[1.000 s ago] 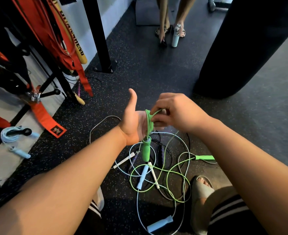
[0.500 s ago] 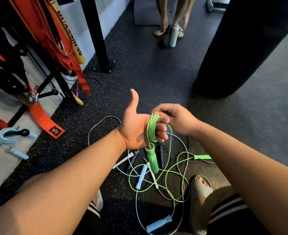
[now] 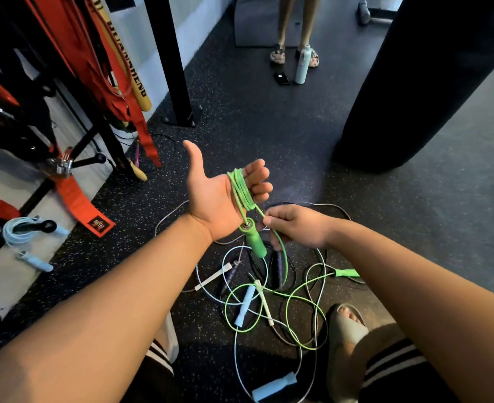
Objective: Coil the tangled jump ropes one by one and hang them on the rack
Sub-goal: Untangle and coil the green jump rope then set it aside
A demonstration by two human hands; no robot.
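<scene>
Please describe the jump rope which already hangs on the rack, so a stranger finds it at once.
Look to the black rack along the left edge, hung with orange straps. Low on it, a knobbed black peg carries a coiled pale blue rope. The other pale blue rope lies loose in the floor tangle.

open floor (image 3: 257, 132) is seen ahead of the left hand (image 3: 216, 196) and the right hand (image 3: 295, 228), between the black post (image 3: 173, 53) and the punching bag (image 3: 414, 82), by which the right side is closed off. the gap between the hands is barred by the green rope (image 3: 240, 190) held in both. the way to the rack (image 3: 36, 117) on the left is crowded by orange straps (image 3: 74, 196) and a coiled light blue rope (image 3: 19, 231) on a peg. the floor below is covered by tangled ropes (image 3: 269, 289), a sandalled foot (image 3: 347, 324) just beside them. farther off, the passage is narrowed by a bottle (image 3: 302, 65), a phone (image 3: 281, 78) and another person's feet (image 3: 277, 55).
</scene>
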